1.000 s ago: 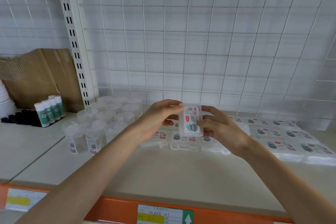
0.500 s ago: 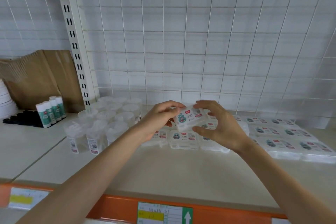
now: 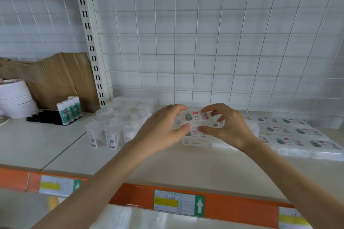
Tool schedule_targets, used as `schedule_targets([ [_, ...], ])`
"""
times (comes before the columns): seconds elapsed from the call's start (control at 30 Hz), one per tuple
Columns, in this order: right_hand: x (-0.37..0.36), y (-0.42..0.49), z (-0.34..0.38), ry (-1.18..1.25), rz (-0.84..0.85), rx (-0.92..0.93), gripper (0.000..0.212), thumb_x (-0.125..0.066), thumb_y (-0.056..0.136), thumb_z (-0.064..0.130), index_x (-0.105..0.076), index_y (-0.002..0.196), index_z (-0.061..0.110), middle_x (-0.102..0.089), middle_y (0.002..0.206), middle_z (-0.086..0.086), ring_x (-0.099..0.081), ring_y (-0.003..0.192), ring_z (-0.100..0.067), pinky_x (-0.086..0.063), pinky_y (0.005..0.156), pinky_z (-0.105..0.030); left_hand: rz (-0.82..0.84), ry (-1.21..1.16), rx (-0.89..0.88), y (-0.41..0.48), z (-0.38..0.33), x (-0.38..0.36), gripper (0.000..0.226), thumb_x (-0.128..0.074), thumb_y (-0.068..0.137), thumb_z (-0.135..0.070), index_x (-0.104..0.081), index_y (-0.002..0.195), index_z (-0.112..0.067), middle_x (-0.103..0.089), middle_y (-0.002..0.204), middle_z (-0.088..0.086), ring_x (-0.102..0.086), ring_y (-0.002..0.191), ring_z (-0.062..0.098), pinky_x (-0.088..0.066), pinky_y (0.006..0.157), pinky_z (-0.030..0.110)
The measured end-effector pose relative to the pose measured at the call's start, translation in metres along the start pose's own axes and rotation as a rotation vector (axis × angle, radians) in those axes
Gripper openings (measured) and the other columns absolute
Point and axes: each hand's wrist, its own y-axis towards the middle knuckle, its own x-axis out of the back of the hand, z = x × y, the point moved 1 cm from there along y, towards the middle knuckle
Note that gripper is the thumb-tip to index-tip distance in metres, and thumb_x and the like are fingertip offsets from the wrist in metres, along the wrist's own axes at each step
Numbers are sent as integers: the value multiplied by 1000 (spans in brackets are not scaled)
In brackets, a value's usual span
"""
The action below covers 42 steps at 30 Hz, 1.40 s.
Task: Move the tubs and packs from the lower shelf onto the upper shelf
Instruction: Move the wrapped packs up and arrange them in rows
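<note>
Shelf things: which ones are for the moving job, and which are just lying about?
For the job:
pack, held by left hand and right hand
other packs
tubs
shelf

Just lying about:
tubes
black caps
plates
brown bags

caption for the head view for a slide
Left hand and right hand hold a labelled pack over the shelved packs beside clear tubs

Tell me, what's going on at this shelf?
A person is stocking a shelf. The left hand and right hand together pinch a small labelled pack, held flat over the packs already lying there. Clear tubs stand to its left; more flat packs lie to the right.
</note>
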Motion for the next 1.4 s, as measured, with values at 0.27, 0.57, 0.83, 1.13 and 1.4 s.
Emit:
schedule_targets([
  [0.27,-35,-32,29,-56,135,-29,43,-84,68,48,-62,103,35,-58,109,18,-56,88,7,-46,75,-13,80,256,143,-97,23,8,53,-48,95,-54,-38,144,-35,-43,145,-16,-42,130,8,-32,104,23],
  [0.57,-62,-39,58,-266,260,-50,46,-72,74,60,-57,111,37,-57,112,15,-58,98,-5,-49,86,-28,82,307,189,-111,47,-6,63,-18,88,-66,-59,118,-29,-54,123,-18,-47,113,3,-35,98,23],
  [0.83,-68,-44,67,-480,280,-48,50,-58,78,71,-53,116,39,-56,122,16,-60,101,-11,-50,84,-32,-57,391,99,-117,57,-13,43,-38,93,-52,-67,105,-23,-66,102,-8,-64,94,16,-54,78,36],
  [1.13,-72,-43,74,-570,299,2,53,-48,89,67,-48,129,33,-42,135,10,-59,107,-13,-46,80,-32,-6,463,77,-115,56,-17,48,-19,93,-55,-57,103,-28,-56,106,-15,-55,99,10,-46,84,27],
  [1.4,-75,-42,74,-599,314,10,53,-44,92,65,-42,132,30,-41,131,4,-57,109,-16,-48,81,-33,90,538,30,-118,59,-17,63,-8,93,-53,-61,108,-22,-60,110,-4,-58,101,18,-46,80,31],
])
